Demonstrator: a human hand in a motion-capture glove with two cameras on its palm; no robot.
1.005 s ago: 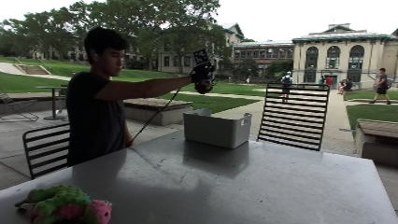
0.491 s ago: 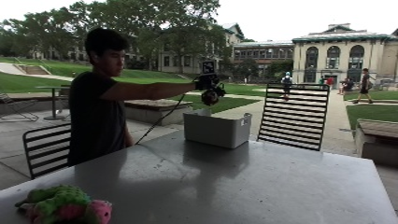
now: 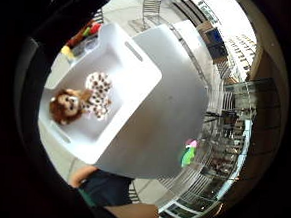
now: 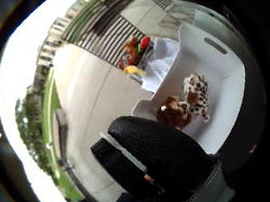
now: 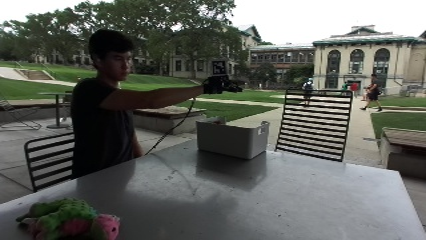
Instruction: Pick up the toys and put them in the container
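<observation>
My gloved right hand (image 5: 219, 84) hangs in the air above the white container (image 5: 233, 137) at the table's far edge, fingers spread and holding nothing. Its black thumb (image 4: 157, 153) shows in the thumb side palm view. Inside the container (image 3: 133, 68) lies a plush toy with a brown mane and a white spotted body (image 3: 81, 102), also seen in the thumb side view as the same toy (image 4: 183, 104) on the container's floor (image 4: 225, 93). A green and pink plush toy (image 5: 66, 222) lies on the table's near left corner (image 3: 188, 153).
The grey table (image 5: 266, 200) stretches wide between container and green toy. More colourful toys (image 4: 136, 53) and a white bag lie just beyond the container. A black slatted chair (image 5: 314, 122) stands at the far side, another chair (image 5: 50, 155) behind the person.
Half a second ago the hand held a toy over the container. That toy now lies inside it and the hand is empty, still above the container.
</observation>
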